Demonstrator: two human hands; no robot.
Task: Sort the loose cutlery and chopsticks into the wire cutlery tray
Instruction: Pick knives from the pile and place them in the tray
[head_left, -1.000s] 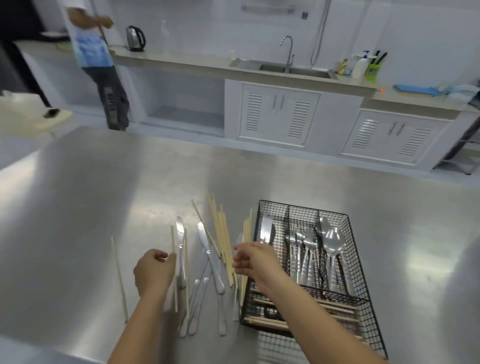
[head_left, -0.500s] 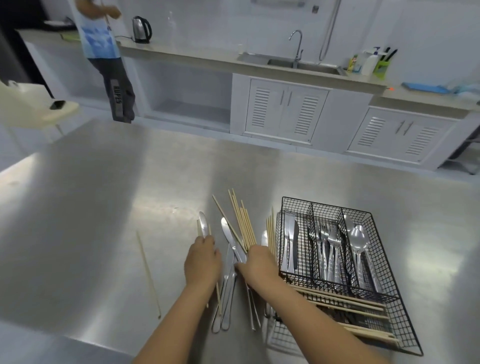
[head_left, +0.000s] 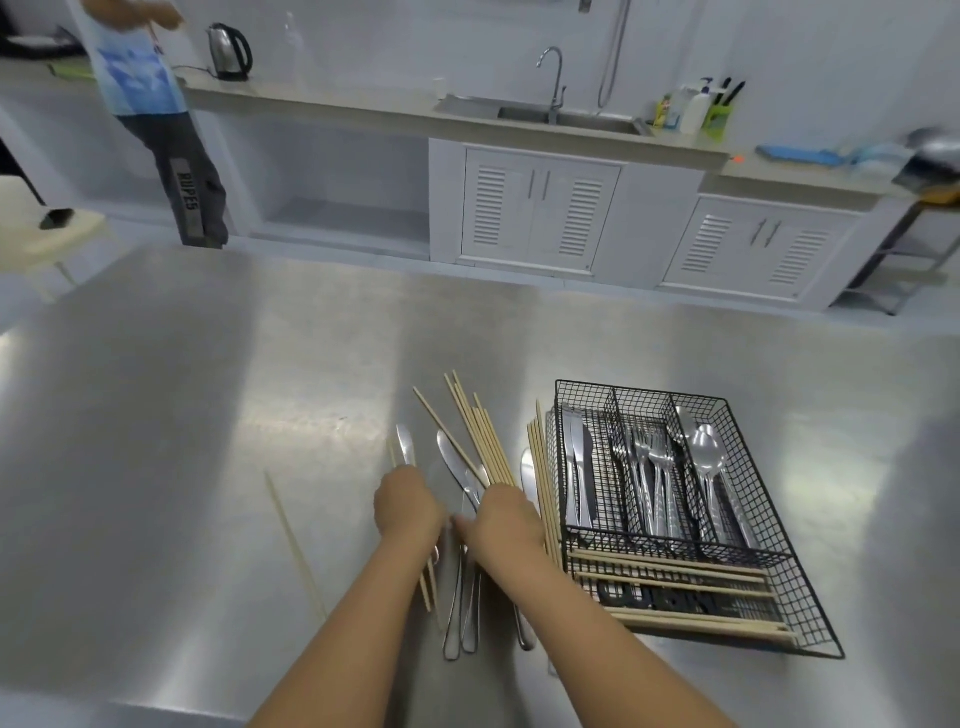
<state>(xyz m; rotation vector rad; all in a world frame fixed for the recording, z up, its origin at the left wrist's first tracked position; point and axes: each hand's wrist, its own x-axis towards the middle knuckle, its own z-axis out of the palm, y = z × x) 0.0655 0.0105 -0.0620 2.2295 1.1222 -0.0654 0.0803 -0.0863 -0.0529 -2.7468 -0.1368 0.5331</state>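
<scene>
The black wire cutlery tray (head_left: 640, 391) sits on the steel table (head_left: 208, 415) at the right. It holds knives (head_left: 579, 467), forks (head_left: 649, 467), spoons (head_left: 709, 457) and, in its front section, chopsticks (head_left: 675, 571). Left of it lies a loose pile of a chopstick bundle (head_left: 478, 431), more chopsticks against the tray (head_left: 540, 462) and table knives (head_left: 451, 457). My left hand (head_left: 408, 504) is curled over a knife (head_left: 405, 441) and two chopsticks. My right hand (head_left: 506, 519) rests on the pile's middle with fingers pointing left; its grip is hidden.
A single chopstick (head_left: 293, 540) lies apart on the left of the table. Beyond the table a person (head_left: 171, 135) stands by the counter with a kettle (head_left: 228, 52) and sink (head_left: 556, 111). A pale stool (head_left: 52, 234) is at far left.
Both hands came down onto the loose pile and moved closer together. The view shifted left, so the tray sits further right in frame.
</scene>
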